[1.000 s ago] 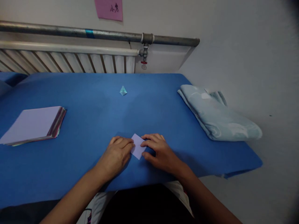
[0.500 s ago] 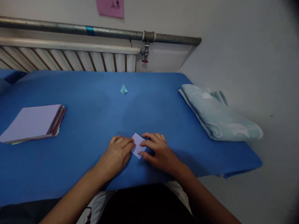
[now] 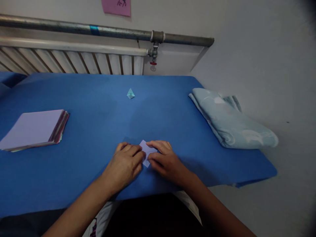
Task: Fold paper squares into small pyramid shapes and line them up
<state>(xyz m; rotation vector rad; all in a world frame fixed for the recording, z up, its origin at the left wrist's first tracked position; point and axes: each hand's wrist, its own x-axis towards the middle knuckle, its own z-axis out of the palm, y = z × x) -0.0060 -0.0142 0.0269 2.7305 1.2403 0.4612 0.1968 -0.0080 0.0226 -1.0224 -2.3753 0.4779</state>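
A small folded lilac paper [image 3: 147, 150] lies on the blue table cover [image 3: 103, 125] near its front edge, with a corner pointing away from me. My left hand [image 3: 129, 160] is closed on the paper's left side, its fingertips pressing down on it. On the right side, my right hand [image 3: 164, 159] has its thumb and fingers brought together on the paper. Both hands hide the paper's side corners. Farther back stands or lies a small folded turquoise paper piece [image 3: 130, 93], untouched.
At the left lies a stack of coloured paper sheets [image 3: 34, 128], lilac on top. A folded pale green blanket [image 3: 229, 121] rests at the right by the wall. Behind the table run a metal pipe [image 3: 61, 26] and a white radiator [image 3: 98, 62].
My left fingertips have slid slightly right over the paper. My right thumb and fingers have drawn closer together on it. The view has tilted down slightly.
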